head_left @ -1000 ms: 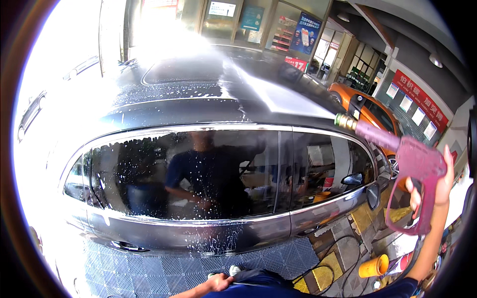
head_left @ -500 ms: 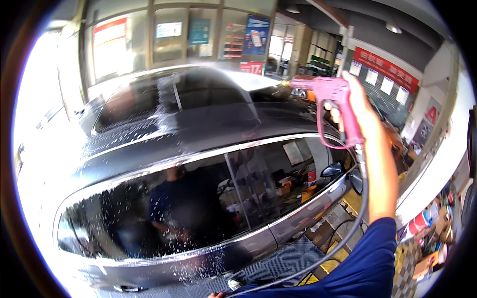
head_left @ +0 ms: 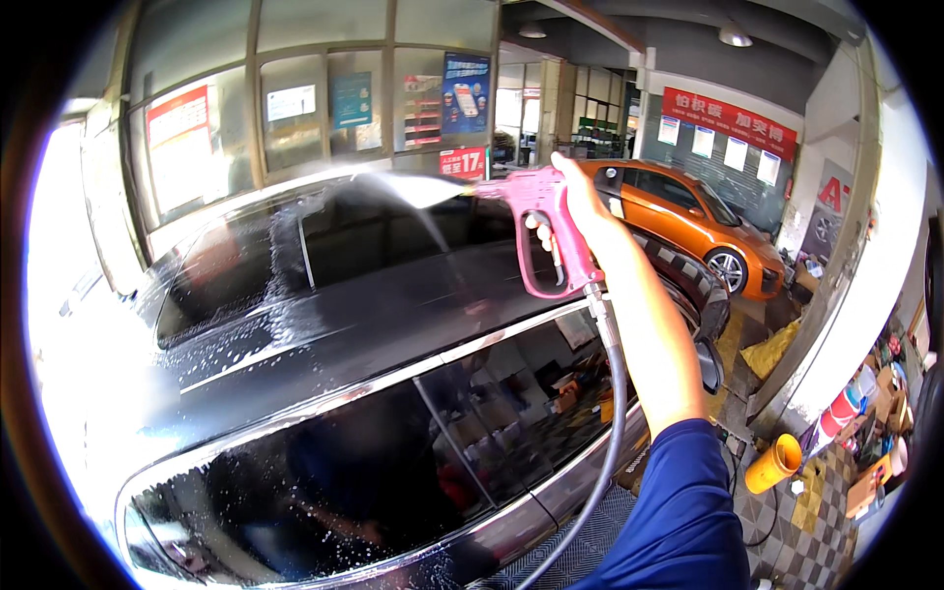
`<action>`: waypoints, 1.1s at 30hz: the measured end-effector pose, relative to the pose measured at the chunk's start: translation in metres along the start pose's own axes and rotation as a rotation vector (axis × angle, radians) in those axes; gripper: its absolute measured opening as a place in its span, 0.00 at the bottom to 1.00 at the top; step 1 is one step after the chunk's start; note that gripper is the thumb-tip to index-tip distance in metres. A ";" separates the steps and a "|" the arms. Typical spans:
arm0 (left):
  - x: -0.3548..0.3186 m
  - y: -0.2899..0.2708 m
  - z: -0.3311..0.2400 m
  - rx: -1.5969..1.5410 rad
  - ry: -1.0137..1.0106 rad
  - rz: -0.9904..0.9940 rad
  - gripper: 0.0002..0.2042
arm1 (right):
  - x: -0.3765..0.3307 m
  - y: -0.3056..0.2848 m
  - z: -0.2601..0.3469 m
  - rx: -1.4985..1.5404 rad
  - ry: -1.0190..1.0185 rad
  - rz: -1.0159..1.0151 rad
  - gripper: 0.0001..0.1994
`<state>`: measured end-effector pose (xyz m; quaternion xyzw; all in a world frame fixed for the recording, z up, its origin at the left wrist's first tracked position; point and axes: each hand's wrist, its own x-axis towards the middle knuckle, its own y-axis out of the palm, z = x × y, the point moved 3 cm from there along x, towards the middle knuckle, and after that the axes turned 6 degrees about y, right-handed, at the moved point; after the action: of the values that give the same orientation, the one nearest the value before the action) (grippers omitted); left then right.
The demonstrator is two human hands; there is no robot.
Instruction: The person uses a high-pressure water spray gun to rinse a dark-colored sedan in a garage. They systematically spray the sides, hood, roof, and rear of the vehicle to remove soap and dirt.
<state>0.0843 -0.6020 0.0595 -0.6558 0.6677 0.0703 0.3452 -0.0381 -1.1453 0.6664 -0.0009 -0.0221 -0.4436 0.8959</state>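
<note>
My right hand (head_left: 587, 205) is wrapped round the grip of a pink-red pressure washer gun (head_left: 537, 195), held up over the dark car's roof at arm's length. A white fan of water (head_left: 418, 187) shoots leftward from its nozzle across the far side of the roof. From the base of the grip a grey hose (head_left: 617, 393) hangs down past my forearm to the lower edge. The dark car (head_left: 403, 329) fills the left and middle, wet, with foam and droplets on its roof and rear side window. My left hand is out of sight.
An orange car (head_left: 678, 202) stands beyond at the right. On the tiled floor sits a yellow bucket (head_left: 773, 464), near a white pillar (head_left: 836, 334) and cluttered boxes (head_left: 885, 393). A glass-panelled wall (head_left: 320, 49) with posters runs behind the dark car.
The gun and my right arm have shifted left and slightly down in the picture. The view has turned right, bringing the orange car and bucket into sight. My left fingers have left the lower edge.
</note>
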 end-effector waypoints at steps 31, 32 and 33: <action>-0.271 -0.140 0.265 0.111 0.179 0.230 0.21 | -0.412 0.303 0.006 -0.016 0.053 -0.566 0.37; -0.261 -0.137 0.258 0.106 0.151 0.219 0.21 | -0.415 0.311 0.009 -0.035 0.055 -0.549 0.38; -0.259 -0.135 0.257 0.107 0.106 0.216 0.20 | -0.421 0.317 0.005 -0.043 0.072 -0.536 0.39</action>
<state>0.2784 -0.2643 0.0578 -0.5633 0.7547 0.0365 0.3344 -0.0411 -0.6183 0.6600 0.0019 0.0197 -0.6652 0.7464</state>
